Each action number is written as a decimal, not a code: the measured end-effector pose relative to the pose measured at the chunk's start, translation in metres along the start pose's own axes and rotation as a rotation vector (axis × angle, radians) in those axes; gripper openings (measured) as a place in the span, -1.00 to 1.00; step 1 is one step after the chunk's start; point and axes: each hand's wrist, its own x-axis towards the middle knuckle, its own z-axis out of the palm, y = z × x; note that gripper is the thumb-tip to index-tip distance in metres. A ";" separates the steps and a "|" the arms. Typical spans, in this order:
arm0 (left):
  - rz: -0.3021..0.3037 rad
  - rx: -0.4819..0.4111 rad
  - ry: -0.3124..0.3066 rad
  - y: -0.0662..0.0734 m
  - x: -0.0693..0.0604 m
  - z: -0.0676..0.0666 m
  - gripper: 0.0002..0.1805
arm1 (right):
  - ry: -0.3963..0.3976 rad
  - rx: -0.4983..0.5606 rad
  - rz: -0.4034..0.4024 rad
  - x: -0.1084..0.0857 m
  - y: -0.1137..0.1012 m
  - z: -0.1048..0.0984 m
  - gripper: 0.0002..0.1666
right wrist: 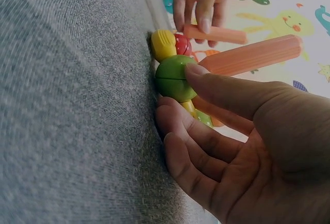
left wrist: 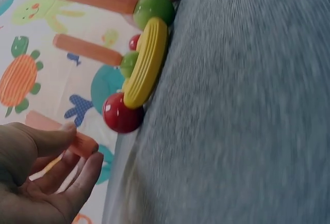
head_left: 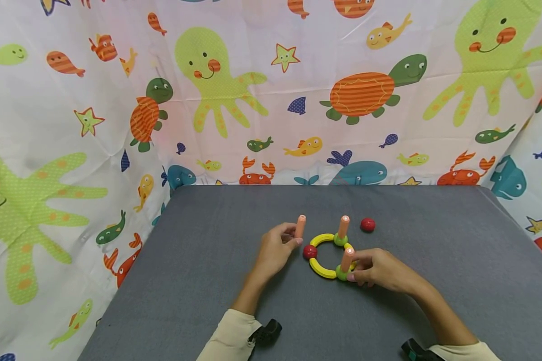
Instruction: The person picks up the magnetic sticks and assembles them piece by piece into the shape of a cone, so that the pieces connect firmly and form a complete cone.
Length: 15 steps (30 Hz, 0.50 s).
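Observation:
My left hand pinches an orange stick between thumb and fingers, upright and just off the ring's left side. The ring lies on the cloth, built of yellow curved pieces, a red ball on the left and green balls. From the near green ball rises one orange stick; another orange stick stands in the far green ball. My right hand grips the near green ball, its thumb against the ball's side. The fingers hide part of the ring's right side.
A loose red ball sits beyond the ring to the right. Grey cloth covers the table. Behind and beside it hangs a white curtain printed with sea animals.

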 end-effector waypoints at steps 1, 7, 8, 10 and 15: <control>0.016 -0.002 -0.007 0.001 0.000 0.002 -0.66 | 0.000 0.000 0.001 0.000 0.000 0.000 -0.72; 0.064 -0.040 -0.054 0.008 -0.002 0.012 -0.67 | 0.002 -0.002 0.016 0.000 0.000 0.001 -0.73; 0.067 -0.044 -0.056 0.008 -0.002 0.014 -0.67 | 0.002 -0.002 0.016 0.000 0.000 0.001 -0.73; 0.074 -0.050 -0.055 0.008 -0.001 0.016 -0.66 | 0.004 -0.001 0.015 0.000 0.000 0.001 -0.73; 0.088 -0.055 -0.047 0.008 -0.001 0.020 -0.67 | 0.009 -0.006 0.000 0.000 0.000 0.001 -0.76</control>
